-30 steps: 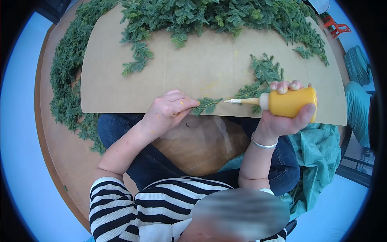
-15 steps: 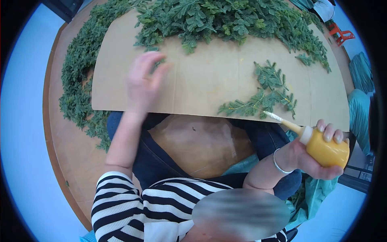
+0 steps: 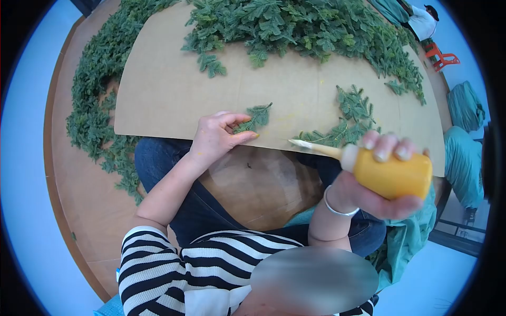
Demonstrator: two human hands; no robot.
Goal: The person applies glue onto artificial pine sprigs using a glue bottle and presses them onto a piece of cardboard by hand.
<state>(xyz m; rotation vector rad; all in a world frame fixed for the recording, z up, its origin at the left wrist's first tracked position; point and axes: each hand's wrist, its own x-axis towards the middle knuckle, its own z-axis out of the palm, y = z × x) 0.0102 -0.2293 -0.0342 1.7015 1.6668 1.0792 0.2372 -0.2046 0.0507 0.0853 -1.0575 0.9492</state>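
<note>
Between the thumb and fingers of my left hand (image 3: 219, 134) is a small green fir sprig (image 3: 258, 117), held just above the near edge of the brown board (image 3: 163, 89). My right hand (image 3: 382, 184) is wrapped round a yellow squeeze bottle (image 3: 395, 171). The bottle's long, pale-tipped nozzle (image 3: 308, 145) points left toward the sprig, with a gap between them. Several fir sprigs (image 3: 353, 113) lie on the board beyond the bottle, partly hidden by it and my hand. Small yellow specks mark the board.
A large heap of fir sprigs (image 3: 274, 26) covers the board's far side. More greenery (image 3: 92, 105) lies on the floor at left. Green bags (image 3: 466, 105) and a red stool (image 3: 441, 57) stand at right. Another person (image 3: 421, 21) is at the far right.
My left hand has come nearer and now pinches a sprig that was previously hard to see. My right hand has brought the bottle left, its nozzle leaving the sprigs on the board.
</note>
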